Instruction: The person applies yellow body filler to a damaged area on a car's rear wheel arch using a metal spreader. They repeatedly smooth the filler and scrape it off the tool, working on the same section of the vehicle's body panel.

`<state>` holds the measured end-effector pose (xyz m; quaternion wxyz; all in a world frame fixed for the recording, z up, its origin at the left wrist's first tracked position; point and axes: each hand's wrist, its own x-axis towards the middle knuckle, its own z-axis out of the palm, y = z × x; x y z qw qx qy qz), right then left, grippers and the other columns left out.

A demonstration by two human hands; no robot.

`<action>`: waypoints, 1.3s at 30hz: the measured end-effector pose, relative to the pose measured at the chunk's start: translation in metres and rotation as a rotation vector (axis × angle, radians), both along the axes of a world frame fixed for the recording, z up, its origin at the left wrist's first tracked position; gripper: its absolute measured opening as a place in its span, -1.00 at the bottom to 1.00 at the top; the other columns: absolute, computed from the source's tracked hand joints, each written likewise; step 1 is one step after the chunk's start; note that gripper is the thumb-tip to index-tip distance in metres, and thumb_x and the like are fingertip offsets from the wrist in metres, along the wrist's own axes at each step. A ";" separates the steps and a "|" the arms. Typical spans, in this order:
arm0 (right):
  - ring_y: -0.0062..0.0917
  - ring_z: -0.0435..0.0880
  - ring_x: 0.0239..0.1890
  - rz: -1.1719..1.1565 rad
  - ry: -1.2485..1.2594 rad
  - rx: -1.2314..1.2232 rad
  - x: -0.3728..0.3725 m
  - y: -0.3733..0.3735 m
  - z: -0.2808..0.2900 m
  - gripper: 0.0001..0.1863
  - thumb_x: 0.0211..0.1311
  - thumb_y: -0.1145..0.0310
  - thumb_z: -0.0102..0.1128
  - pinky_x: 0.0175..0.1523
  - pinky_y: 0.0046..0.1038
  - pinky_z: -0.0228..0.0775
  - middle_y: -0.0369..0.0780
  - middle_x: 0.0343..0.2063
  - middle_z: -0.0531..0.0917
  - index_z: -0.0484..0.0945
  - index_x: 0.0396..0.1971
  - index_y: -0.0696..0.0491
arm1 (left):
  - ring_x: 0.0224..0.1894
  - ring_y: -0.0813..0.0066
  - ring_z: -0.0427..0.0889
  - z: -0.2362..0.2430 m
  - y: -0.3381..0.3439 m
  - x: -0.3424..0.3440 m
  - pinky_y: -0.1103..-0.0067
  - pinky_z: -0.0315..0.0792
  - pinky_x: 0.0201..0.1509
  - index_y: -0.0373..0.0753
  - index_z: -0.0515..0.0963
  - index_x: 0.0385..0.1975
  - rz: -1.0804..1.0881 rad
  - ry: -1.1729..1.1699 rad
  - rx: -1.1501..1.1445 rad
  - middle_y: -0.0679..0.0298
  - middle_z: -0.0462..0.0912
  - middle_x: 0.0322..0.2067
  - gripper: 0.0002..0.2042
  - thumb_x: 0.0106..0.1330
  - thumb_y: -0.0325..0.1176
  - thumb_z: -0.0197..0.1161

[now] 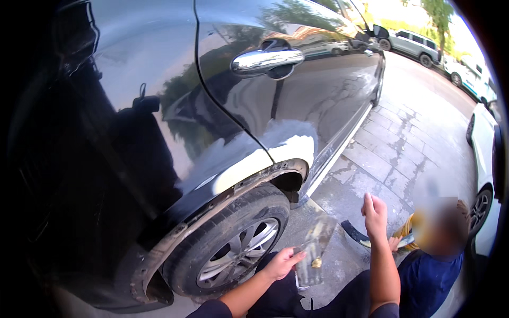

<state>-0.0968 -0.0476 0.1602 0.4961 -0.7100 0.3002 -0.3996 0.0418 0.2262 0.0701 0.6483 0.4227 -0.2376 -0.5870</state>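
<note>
My left hand (283, 263) grips the edge of a clear flat plate (309, 273) smeared with pale paste. A small yellowish lump of paste (317, 263) sits on it. My right hand (375, 214) is raised to the right of the plate, its fingers curled closed; whatever they hold, if anything, is hidden. Ahead of my left hand is the wheel (228, 246) of a dark car (339, 79). Above the tire, a cream-white filler patch (241, 174) with a dull grey border runs along the wheel arch, across the door gap.
At my right, a person in a dark blue shirt (432, 283) crouches close by, a hand on a curved dark strip (354, 232). Grey paving (392, 143) with wet marks runs alongside the car. A white car (482, 153) stands at the far right, and other vehicles are parked farther off.
</note>
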 end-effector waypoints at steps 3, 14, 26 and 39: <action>-0.34 0.53 -0.23 0.243 0.061 -0.431 0.061 0.023 0.113 -0.74 0.32 0.54 0.04 -0.06 -0.42 0.38 -0.12 -0.21 0.53 0.59 -0.05 0.12 | -0.27 0.67 0.65 -0.008 0.042 0.032 0.59 0.60 -0.18 -0.31 0.55 -0.05 0.081 -0.009 0.059 0.36 0.67 -0.24 -0.75 0.50 -0.26 0.10; -0.25 0.61 -0.06 0.344 0.242 -0.752 0.234 0.007 0.329 0.01 -0.03 -0.52 0.18 0.04 -0.36 0.43 0.01 -0.17 0.61 0.59 -0.09 0.29 | -0.21 0.51 0.65 -0.005 0.057 0.016 0.51 0.52 -0.07 -0.36 0.55 -0.08 0.214 0.167 -0.021 0.25 0.68 -0.22 -0.81 0.48 -0.39 0.11; -0.21 0.63 0.04 0.345 0.181 -0.620 0.256 0.001 0.318 0.22 -0.30 -0.62 0.25 0.17 -0.36 0.42 0.09 -0.07 0.65 0.56 0.02 0.34 | -0.04 0.46 0.64 -0.011 0.063 0.021 0.45 0.51 0.07 -0.32 0.54 0.02 0.308 0.128 -0.126 0.24 0.66 -0.07 -0.76 0.49 -0.36 0.09; -0.50 0.53 -0.21 0.127 0.059 -0.667 0.030 -0.021 0.265 -0.20 0.22 -0.35 0.03 -0.12 -0.46 0.40 -0.22 -0.30 0.52 0.46 0.01 0.18 | -0.24 0.53 0.66 -0.045 0.078 0.032 0.52 0.55 -0.13 -0.32 0.56 -0.10 0.282 0.183 -0.080 0.29 0.67 -0.24 -0.83 0.48 -0.40 0.10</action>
